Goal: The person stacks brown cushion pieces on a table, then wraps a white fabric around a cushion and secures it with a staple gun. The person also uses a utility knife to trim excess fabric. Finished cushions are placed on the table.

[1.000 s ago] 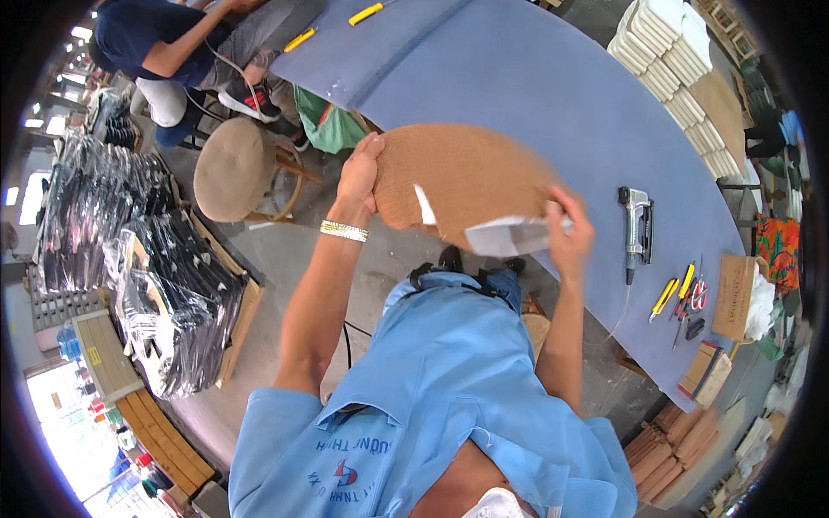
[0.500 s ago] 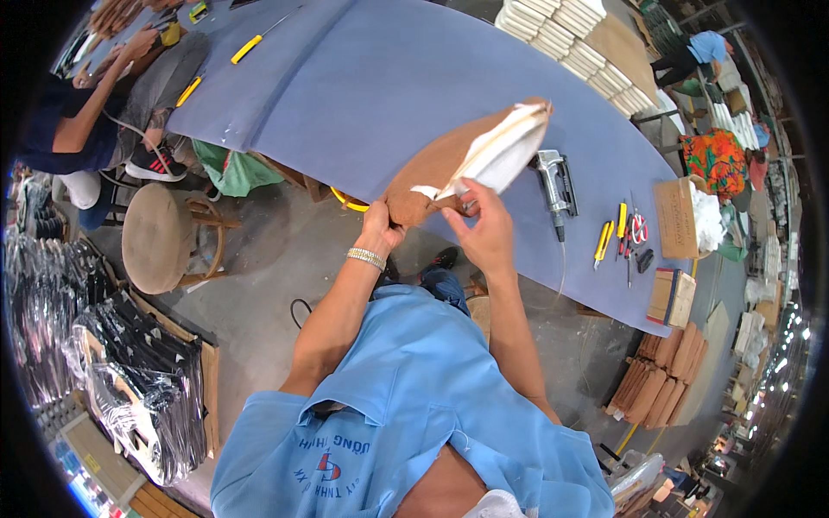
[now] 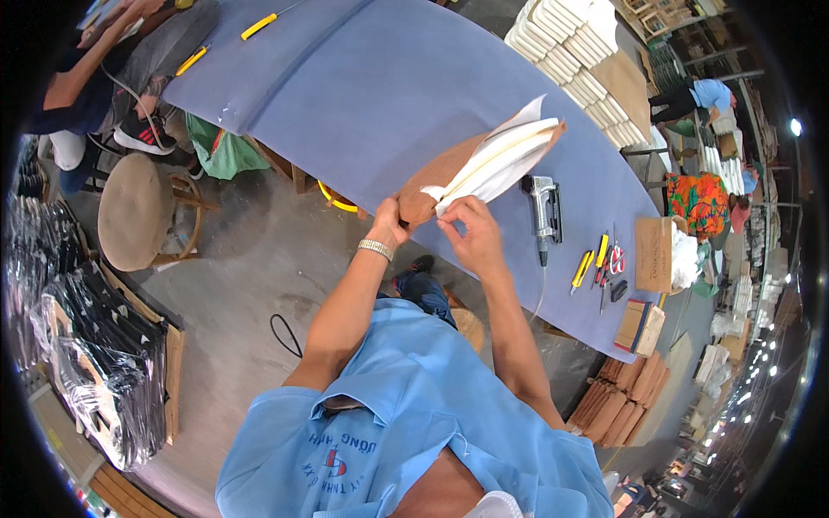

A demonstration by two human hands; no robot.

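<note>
A long brown fabric-covered pad [image 3: 442, 172] with white lining [image 3: 496, 169] along its open side is held up over the table's near edge. My left hand [image 3: 391, 225] is closed around its near, rounded end. At that end's right side, my right hand [image 3: 472, 231] pinches the edge of the white lining between thumb and fingers. The pad's far end points up and right, where a white flap stands away from the brown cover. Its underside is hidden. To the right of the pad a metal air stapler [image 3: 542, 211] lies on the table, its hose hanging over the edge.
The blue-grey table [image 3: 363, 104] also carries yellow-handled cutters [image 3: 583, 269], red-handled scissors [image 3: 617, 260] and a cardboard box [image 3: 654, 253]. White padded pieces [image 3: 566, 56] are stacked behind. Brown pads [image 3: 620, 397] lie stacked below right. A round stool [image 3: 134, 211] and a seated person [image 3: 86, 82] are at left.
The pad has shifted slightly right and its white flap now opens wider. My right hand has moved slightly down and left along the lining's edge. The view has turned a little.
</note>
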